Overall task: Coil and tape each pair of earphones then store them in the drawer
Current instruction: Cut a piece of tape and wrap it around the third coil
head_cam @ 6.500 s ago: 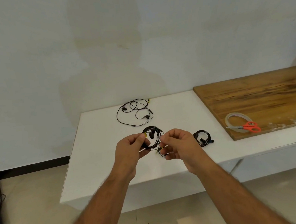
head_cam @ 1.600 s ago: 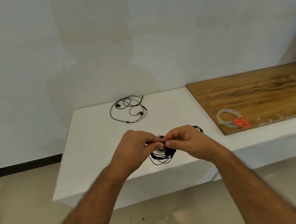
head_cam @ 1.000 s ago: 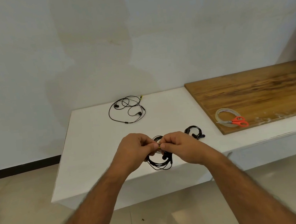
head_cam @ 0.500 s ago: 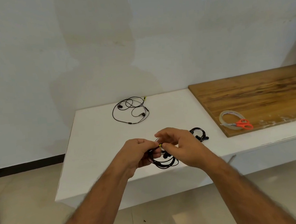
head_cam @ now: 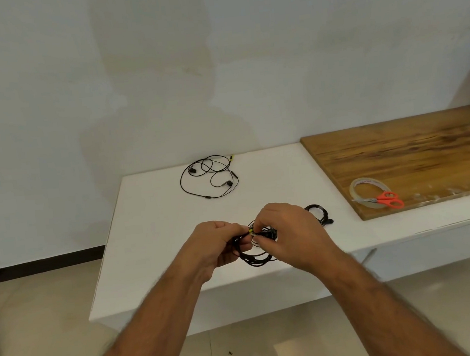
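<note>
Both hands hold one coiled pair of black earphones (head_cam: 257,254) above the front of the white table (head_cam: 154,243). My left hand (head_cam: 215,244) grips the coil's left side. My right hand (head_cam: 288,234) pinches the cable near its yellow plug at the top of the coil. A second coiled black pair (head_cam: 319,214) lies on the table just right of my right hand, partly hidden by it. A third pair (head_cam: 209,177) lies loose and uncoiled at the back of the table. No drawer is in view.
A roll of clear tape (head_cam: 367,196) and orange-handled scissors (head_cam: 388,199) lie on the wooden board (head_cam: 415,154) at the right. Small clear bits lie along the board's front edge. A white wall stands behind; tiled floor lies below the table's front edge.
My hands stay together on the coil, and the right hand's fingers have shifted over its top near the yellow plug. The view has shifted slightly. The other earphones have not moved.
</note>
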The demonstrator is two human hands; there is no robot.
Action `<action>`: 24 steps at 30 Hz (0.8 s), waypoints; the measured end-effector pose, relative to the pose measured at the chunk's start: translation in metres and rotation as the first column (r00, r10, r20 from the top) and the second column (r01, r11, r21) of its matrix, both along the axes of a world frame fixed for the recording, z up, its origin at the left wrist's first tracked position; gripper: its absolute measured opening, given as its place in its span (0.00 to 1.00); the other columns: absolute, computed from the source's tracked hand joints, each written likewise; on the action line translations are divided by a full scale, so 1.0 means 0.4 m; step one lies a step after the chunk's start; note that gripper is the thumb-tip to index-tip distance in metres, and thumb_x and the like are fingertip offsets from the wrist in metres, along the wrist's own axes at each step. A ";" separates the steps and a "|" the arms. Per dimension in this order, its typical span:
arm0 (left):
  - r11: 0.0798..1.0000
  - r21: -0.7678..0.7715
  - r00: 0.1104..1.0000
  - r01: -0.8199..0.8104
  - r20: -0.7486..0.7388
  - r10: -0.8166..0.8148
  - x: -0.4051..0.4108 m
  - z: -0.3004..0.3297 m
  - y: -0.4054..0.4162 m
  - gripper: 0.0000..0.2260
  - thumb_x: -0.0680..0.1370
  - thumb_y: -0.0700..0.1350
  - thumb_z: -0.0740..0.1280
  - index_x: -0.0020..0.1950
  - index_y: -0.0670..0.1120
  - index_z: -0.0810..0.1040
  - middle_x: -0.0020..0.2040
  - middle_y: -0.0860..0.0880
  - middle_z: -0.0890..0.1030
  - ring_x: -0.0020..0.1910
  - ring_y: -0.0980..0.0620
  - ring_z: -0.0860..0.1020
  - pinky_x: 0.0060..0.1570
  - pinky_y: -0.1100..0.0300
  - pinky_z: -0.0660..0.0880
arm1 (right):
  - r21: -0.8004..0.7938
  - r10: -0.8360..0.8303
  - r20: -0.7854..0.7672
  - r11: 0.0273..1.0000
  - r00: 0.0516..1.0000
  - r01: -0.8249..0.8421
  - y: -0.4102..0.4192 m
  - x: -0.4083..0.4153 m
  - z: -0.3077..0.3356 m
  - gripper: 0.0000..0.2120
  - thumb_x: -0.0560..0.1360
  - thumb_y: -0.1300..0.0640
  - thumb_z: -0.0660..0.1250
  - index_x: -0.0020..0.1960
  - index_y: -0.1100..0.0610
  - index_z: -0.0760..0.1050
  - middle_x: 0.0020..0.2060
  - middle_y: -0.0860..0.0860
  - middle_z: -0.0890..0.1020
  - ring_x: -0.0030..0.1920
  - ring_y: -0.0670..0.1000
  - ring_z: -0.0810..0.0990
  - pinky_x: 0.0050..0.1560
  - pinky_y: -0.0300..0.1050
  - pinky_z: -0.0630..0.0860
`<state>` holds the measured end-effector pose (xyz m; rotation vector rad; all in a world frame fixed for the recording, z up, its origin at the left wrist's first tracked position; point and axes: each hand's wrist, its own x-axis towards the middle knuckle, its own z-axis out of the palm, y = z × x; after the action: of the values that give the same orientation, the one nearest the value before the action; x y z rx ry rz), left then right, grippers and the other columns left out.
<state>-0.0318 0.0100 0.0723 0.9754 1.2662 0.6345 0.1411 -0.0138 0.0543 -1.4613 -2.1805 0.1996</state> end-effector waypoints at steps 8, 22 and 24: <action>0.981 0.184 0.981 0.057 -0.194 -0.020 0.003 -0.012 -0.001 0.07 0.74 0.41 0.71 0.40 0.38 0.83 0.35 0.45 0.84 0.34 0.52 0.81 0.31 0.65 0.76 | -0.022 0.035 -0.037 0.999 0.999 -0.036 -0.002 -0.003 -0.001 0.05 0.71 0.54 0.66 0.40 0.52 0.80 0.39 0.44 0.79 0.39 0.47 0.76 0.37 0.48 0.74; 0.828 0.305 0.788 0.470 -0.568 -0.238 -0.005 -0.025 0.018 0.04 0.74 0.45 0.71 0.40 0.48 0.83 0.35 0.51 0.84 0.39 0.51 0.83 0.43 0.53 0.82 | -0.446 -0.236 -0.346 0.893 0.908 0.062 -0.012 -0.005 -0.006 0.04 0.68 0.59 0.74 0.37 0.52 0.81 0.33 0.47 0.83 0.36 0.44 0.81 0.41 0.43 0.81; 0.818 0.300 0.792 0.491 -0.546 -0.275 -0.008 -0.028 0.017 0.04 0.74 0.44 0.70 0.41 0.47 0.84 0.36 0.51 0.85 0.39 0.53 0.83 0.42 0.56 0.82 | -0.514 -0.267 -0.448 0.858 0.853 -0.002 -0.010 -0.003 -0.008 0.07 0.66 0.64 0.74 0.39 0.55 0.79 0.34 0.50 0.83 0.35 0.47 0.82 0.40 0.45 0.81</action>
<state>-0.0351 0.0166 0.0609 1.8079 1.3099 0.3440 0.1400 -0.0178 0.0511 -1.5873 -1.6389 1.0473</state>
